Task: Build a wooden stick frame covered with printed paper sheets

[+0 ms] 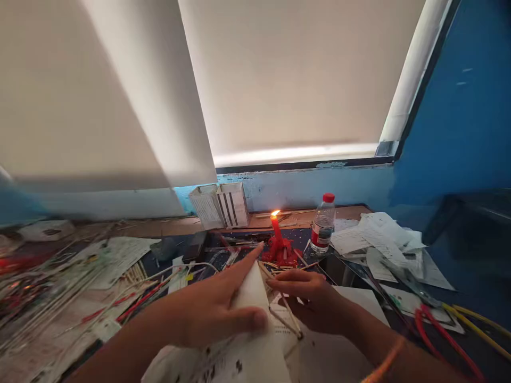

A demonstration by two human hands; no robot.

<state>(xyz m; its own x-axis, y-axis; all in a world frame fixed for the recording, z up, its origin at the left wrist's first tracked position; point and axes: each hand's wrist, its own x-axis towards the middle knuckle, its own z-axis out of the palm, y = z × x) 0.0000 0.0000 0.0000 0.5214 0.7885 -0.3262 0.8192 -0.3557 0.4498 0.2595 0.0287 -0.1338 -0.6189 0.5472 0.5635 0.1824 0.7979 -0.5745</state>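
My left hand [223,306] lies against a folded white paper [255,290], its index finger stretched along the upper edge and its thumb apart below. To the right, my right hand [309,298] has its fingers closed round thin wooden sticks [290,314] that join at a dark tip over printed paper. Beyond both hands a lit red candle [276,227] stands upright in a mound of red wax [282,252]. Several loose sticks lie at the foot of the wax.
A water bottle [323,223] with a red cap stands right of the candle. Crumpled papers [383,239] and red and yellow cords [479,330] lie at the right. Two paper boxes [232,206] stand by the wall. Sticks and papers [120,258] litter the left side.
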